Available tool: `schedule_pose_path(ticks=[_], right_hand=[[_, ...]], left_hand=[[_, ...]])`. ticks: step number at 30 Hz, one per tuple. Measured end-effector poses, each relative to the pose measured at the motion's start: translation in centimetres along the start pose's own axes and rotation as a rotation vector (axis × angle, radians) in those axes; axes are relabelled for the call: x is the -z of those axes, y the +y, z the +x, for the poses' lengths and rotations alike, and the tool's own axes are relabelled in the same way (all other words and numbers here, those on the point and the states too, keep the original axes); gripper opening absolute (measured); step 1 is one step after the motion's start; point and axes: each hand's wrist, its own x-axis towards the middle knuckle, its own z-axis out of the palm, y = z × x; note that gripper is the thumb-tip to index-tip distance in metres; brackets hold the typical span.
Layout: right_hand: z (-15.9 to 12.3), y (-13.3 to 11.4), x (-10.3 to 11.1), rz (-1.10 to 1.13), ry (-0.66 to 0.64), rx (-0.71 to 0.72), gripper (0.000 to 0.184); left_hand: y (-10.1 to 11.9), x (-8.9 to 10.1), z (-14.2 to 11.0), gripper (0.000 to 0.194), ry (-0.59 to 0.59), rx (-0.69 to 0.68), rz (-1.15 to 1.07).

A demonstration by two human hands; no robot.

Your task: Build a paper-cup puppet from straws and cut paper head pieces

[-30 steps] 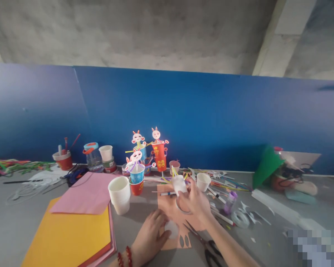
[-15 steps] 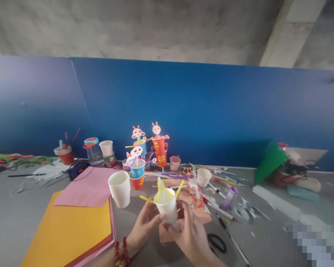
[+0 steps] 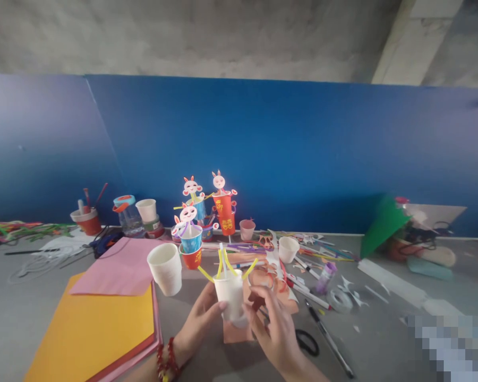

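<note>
My left hand [image 3: 201, 318], with a red bead bracelet at the wrist, grips a small white paper cup [image 3: 228, 297] from its left side, thumb across the front. Yellow pipe cleaners [image 3: 250, 268] bend out over the cup's rim on both sides, and a white straw [image 3: 222, 257] rises from its middle. My right hand [image 3: 273, 326] is by the cup's lower right side, fingers curved and apart; whether its fingertips touch the cup is unclear. Left of the held cup stands a larger white paper cup [image 3: 165, 269]. Under the hands lies an orange paper piece [image 3: 237, 333].
Rabbit-faced figures on blue and red cups [image 3: 191, 241] stand behind the hands. Yellow and pink paper sheets [image 3: 91, 323] lie at left. Markers [image 3: 310, 296], a tape roll [image 3: 340, 301], black-handled scissors [image 3: 307, 342], a pen [image 3: 329, 339] and paper scraps cover the right. A blue panel [image 3: 239, 143] rises behind.
My right hand's fingers have loosened and shifted slightly away from the cup. The cup now sits more upright in my left hand. The whole view has moved a little.
</note>
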Motion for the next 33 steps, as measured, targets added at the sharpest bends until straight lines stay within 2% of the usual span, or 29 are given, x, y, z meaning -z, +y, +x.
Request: schedule_pose_path(ticks=[4, 8, 10, 12, 16, 20, 33], right_hand=[[0.4, -0.1, 0.7, 0.043, 0.008, 0.003, 0.013], [0.6, -0.1, 1.0, 0.056, -0.033, 0.035, 0.026], [0.7, -0.2, 1.0, 0.054, -0.04, 0.063, 0.029], [0.7, -0.3, 0.9, 0.069, -0.013, 0.054, 0.022], [0.4, -0.1, 0.5, 0.174, 0.034, -0.072, 0.01], [-0.2, 0.6, 0.1, 0.254, 0.038, -0.148, 0.007], [-0.4, 0.6, 0.4, 0.28, 0.002, -0.134, 0.008]], left_hand=[[-0.3, -0.1, 0.2, 0.042, -0.085, 0.067, -0.166], [-0.5, -0.1, 0.3, 0.042, -0.125, 0.101, -0.224], [-0.4, -0.1, 0.3, 0.044, -0.138, 0.109, -0.215], [-0.4, 0.0, 0.2, 0.047, -0.132, 0.099, -0.185], [0.1, -0.1, -0.2, 0.054, -0.092, 0.043, -0.095], [0.5, -0.5, -0.5, 0.057, -0.122, 0.017, -0.056], [0.0, 0.2, -0.6, 0.063, -0.166, -0.044, -0.013]])
